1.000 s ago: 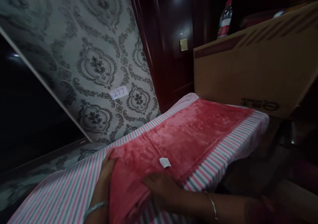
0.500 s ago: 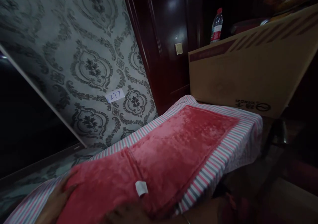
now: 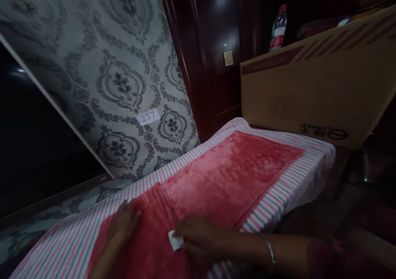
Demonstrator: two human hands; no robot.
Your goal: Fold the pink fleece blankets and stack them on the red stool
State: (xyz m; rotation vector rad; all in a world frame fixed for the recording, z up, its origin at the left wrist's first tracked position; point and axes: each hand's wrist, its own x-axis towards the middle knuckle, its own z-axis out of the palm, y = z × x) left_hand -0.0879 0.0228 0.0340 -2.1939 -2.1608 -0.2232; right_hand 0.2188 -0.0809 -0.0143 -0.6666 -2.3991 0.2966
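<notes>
A red plush cloth (image 3: 229, 163) lies lengthwise over a striped cover (image 3: 71, 242) on a surface beside a patterned wall (image 3: 122, 81), short of the far edge, with stripes showing along both long edges. The left hand (image 3: 125, 225) rests on the cloth near the surface's left edge, its thumb a little apart from the fingers; whether it grips is lost in blur. The right hand (image 3: 199, 235) is bent over the cloth toward the right edge, fingertips at a white tag (image 3: 175, 240); from here one cannot tell whether they pinch it.

The cloth looks soft, limp and light, with nothing fragile about it. Its nap may slide a little on the smooth-looking cover, and a single-handed pull would likely ruck it. The corners and hemmed long edges seem the surest holds; the tag looks too small to bear a tug.

Just beyond the far edge stands a large brown box (image 3: 309, 89), its contents out of sight. A red-capped bottle (image 3: 277, 31) rises upright at its top edge, on it or behind it; how full is impossible to say.
</notes>
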